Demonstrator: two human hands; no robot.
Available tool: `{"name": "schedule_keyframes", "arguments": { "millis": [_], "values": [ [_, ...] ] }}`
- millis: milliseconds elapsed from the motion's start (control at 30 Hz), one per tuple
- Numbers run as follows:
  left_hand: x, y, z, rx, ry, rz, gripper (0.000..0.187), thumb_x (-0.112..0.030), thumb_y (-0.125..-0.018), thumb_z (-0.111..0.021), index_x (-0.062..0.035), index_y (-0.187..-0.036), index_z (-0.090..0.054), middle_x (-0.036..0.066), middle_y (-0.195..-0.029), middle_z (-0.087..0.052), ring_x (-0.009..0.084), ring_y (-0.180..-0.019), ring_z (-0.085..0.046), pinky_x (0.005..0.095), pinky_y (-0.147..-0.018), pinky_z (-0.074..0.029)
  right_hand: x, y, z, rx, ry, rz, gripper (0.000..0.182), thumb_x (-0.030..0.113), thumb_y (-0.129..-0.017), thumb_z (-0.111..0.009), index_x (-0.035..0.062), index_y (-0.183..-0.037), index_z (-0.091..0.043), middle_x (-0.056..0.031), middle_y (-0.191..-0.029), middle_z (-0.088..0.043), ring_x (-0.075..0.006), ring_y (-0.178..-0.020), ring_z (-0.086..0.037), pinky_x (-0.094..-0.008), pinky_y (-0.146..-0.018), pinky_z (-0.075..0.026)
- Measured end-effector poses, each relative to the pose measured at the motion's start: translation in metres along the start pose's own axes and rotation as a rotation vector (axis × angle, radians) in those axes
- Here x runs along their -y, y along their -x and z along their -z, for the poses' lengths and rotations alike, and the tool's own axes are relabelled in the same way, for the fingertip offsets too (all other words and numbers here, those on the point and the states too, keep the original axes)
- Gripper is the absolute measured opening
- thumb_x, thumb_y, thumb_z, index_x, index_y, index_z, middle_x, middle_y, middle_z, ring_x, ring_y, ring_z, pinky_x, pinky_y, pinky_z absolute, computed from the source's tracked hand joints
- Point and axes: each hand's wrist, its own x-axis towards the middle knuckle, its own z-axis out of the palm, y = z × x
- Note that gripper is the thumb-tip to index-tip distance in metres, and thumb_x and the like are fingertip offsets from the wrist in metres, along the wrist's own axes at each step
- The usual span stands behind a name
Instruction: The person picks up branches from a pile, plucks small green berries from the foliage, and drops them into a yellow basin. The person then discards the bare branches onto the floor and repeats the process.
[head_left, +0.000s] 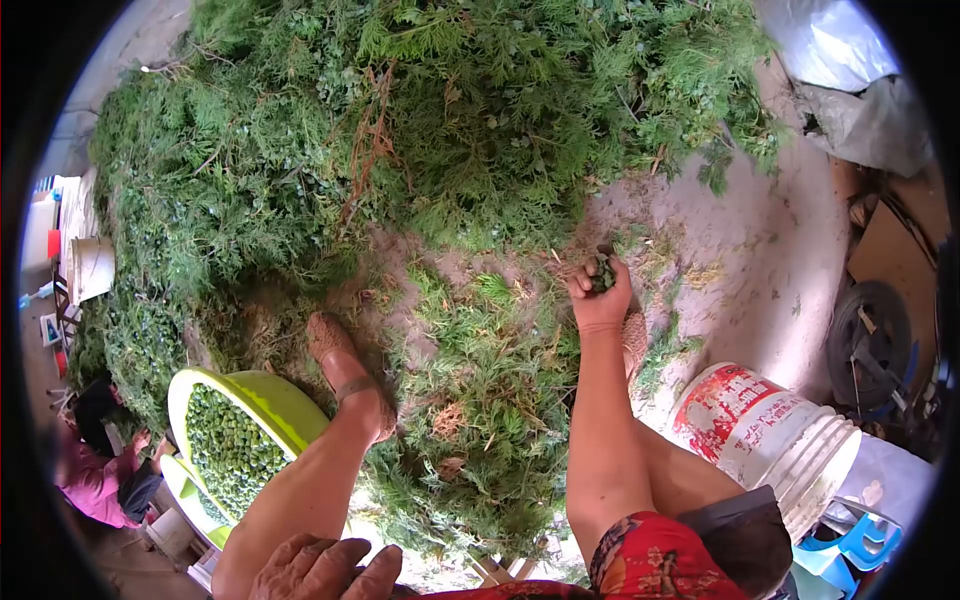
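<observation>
My right hand [603,296] reaches forward over the ground, its fingers curled up around a small handful of green seed cones [602,274]. Just beyond it lies the big heap of cut evergreen branches [480,130], with bluish-green cones among the foliage. At the bottom edge, my left hand [325,568] rests near my leg with its fingers stretched out and nothing visible in them; part of it is cut off. A lime-green tub [262,385] beside my leg holds many picked green cones [225,440].
Loose sprigs [480,400] cover the ground between my feet. A red-and-white bucket [745,420] lies on its side at right, near a dark wheel [868,345] and a blue plastic object [865,540]. Another person in pink [105,480] sits at left, by a white bucket [92,268].
</observation>
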Motion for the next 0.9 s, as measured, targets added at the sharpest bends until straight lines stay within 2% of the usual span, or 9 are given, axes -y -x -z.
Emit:
{"name": "schedule_keyframes", "arguments": {
  "millis": [100, 167, 267, 333, 433, 667, 767, 833, 900],
  "values": [
    [-0.001, 0.0, 0.0, 0.01, 0.012, 0.007, 0.053, -0.004, -0.069, -0.063, -0.0053, -0.119, -0.045, 0.014, -0.103, -0.053, 0.0309, -0.086, -0.053, 0.0387, -0.076, -0.043, 0.0, -0.005, 0.0, -0.073, 0.067, -0.01, 0.013, 0.019, -0.087, -0.051, 0.0069, -0.087, -0.052, -0.0059, -0.063, -0.052, -0.0127, -0.044, -0.043, -0.0258, -0.036, -0.031],
    [-0.001, 0.0, -0.001, 0.015, 0.02, 0.009, 0.053, -0.004, -0.069, -0.063, -0.0052, -0.12, -0.045, 0.014, -0.103, -0.053, 0.0309, -0.086, -0.053, 0.0387, -0.076, -0.043, 0.004, -0.037, -0.007, -0.307, 0.598, 0.156, 0.022, 0.028, -0.088, -0.053, 0.006, -0.093, -0.054, -0.0064, -0.065, -0.054, -0.0137, -0.047, -0.046, -0.0293, -0.04, -0.036],
    [0.0, -0.001, 0.001, 0.027, 0.027, 0.015, 0.054, -0.004, -0.069, -0.063, -0.0049, -0.12, -0.045, 0.014, -0.103, -0.053, 0.0308, -0.086, -0.053, 0.0388, -0.076, -0.043, 0.007, -0.082, -0.018, -0.276, 1.145, 0.408, 0.031, 0.033, -0.087, -0.054, 0.0065, -0.104, -0.054, -0.0123, -0.075, -0.062, -0.0224, -0.06, -0.057, -0.0371, -0.051, -0.045],
    [0.002, -0.003, 0.001, 0.036, 0.03, 0.021, 0.054, -0.003, -0.069, -0.062, -0.0047, -0.12, -0.045, 0.015, -0.103, -0.053, 0.0308, -0.086, -0.053, 0.0388, -0.076, -0.043, 0.011, -0.091, -0.039, -0.392, 1.925, 0.597, 0.037, 0.03, -0.087, -0.052, 0.005, -0.114, -0.049, -0.0203, -0.087, -0.064, -0.0338, -0.078, -0.062, -0.0447, -0.065, -0.048],
    [0.004, -0.005, 0.0, 0.051, 0.025, 0.025, 0.053, -0.003, -0.069, -0.062, -0.0047, -0.12, -0.045, 0.015, -0.102, -0.053, 0.0308, -0.086, -0.053, 0.0388, -0.076, -0.043, 0.01, -0.101, -0.054, -0.325, 2.088, 0.446, 0.041, 0.029, -0.086, -0.052, 0.0054, -0.119, -0.045, -0.0245, -0.093, -0.062, -0.0405, -0.087, -0.06, -0.0495, -0.07, -0.047],
    [0.002, -0.002, 0.0, 0.048, 0.007, 0.035, 0.052, -0.003, -0.07, -0.062, -0.0045, -0.119, -0.046, 0.015, -0.102, -0.053, 0.0308, -0.086, -0.053, 0.0388, -0.076, -0.044, 0.031, -0.103, -0.025, 0.028, 2.09, 0.622, 0.038, 0.022, -0.085, -0.053, 0.0029, -0.117, -0.046, -0.023, -0.088, -0.063, -0.0359, -0.073, -0.062, -0.0437, -0.062, -0.048],
    [0.001, 0.0, -0.002, 0.018, 0.019, 0.029, 0.051, -0.003, -0.07, -0.061, -0.0047, -0.119, -0.046, 0.015, -0.103, -0.053, 0.0308, -0.086, -0.053, 0.0392, -0.076, -0.044, 0.026, -0.079, -0.007, -0.086, 1.545, 0.319, 0.029, 0.019, -0.085, -0.052, 0.0029, -0.108, -0.05, -0.0143, -0.073, -0.059, -0.021, -0.053, -0.055, -0.0338, -0.046, -0.045],
    [0.0, 0.0, -0.002, 0.004, 0.024, 0.02, 0.05, -0.004, -0.07, -0.062, -0.005, -0.119, -0.047, 0.015, -0.102, -0.053, 0.0311, -0.086, -0.053, 0.0397, -0.075, -0.044, 0.023, -0.057, 0.008, -0.029, 0.32, -0.018, 0.019, 0.019, -0.082, -0.055, 0.0075, -0.097, -0.053, -0.0046, -0.061, -0.051, -0.0144, -0.048, -0.045, -0.0331, -0.044, -0.04],
    [-0.003, 0.001, -0.002, 0.001, 0.004, 0.023, 0.051, -0.005, -0.07, -0.062, -0.0052, -0.119, -0.046, 0.015, -0.102, -0.053, 0.0314, -0.086, -0.053, 0.0397, -0.076, -0.044, 0.013, -0.026, 0.001, 0.029, 0.207, -0.036, 0.017, 0.02, -0.082, -0.054, 0.0085, -0.094, -0.054, -0.0038, -0.059, -0.048, -0.014, -0.046, -0.043, -0.0321, -0.041, -0.037]
  ]
}}
